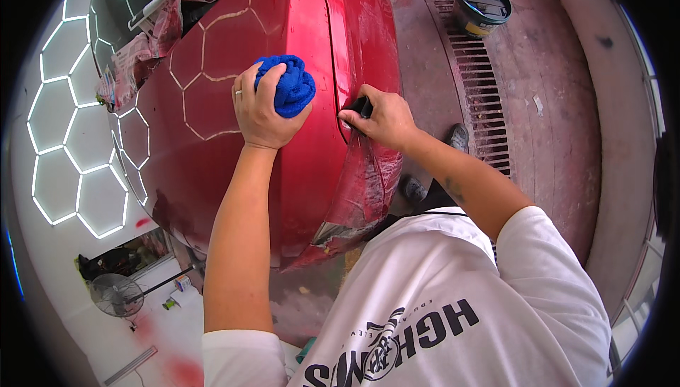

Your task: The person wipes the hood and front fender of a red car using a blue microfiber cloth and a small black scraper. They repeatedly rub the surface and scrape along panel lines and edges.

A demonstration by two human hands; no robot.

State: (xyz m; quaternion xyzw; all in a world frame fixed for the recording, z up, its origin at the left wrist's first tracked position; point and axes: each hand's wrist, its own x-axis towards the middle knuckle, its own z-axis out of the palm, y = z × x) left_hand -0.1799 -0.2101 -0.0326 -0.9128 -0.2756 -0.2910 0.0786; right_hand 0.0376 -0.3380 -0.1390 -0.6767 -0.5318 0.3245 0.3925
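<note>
A glossy red car body panel (219,54) lies before me, with water drops along its edge. My left hand (265,107) is closed around a bunched blue cloth (289,88) just over the panel. To the right, my right hand (382,114) pinches a small dark, sheet-like piece (361,107) against the panel's edge, beside the dark gap. Its exact kind is partly hidden by my fingers. Below that hand, wrinkled clear plastic film (358,188) covers the lower bodywork.
A dark bucket (483,6) holding flat pieces and liquid stands beside the floor grate (474,68). Crumpled paper masking (163,18) hangs over the car's far-left opening. A fan (117,295) is at the lower left. Lit hexagonal lamps (78,206) line the left wall.
</note>
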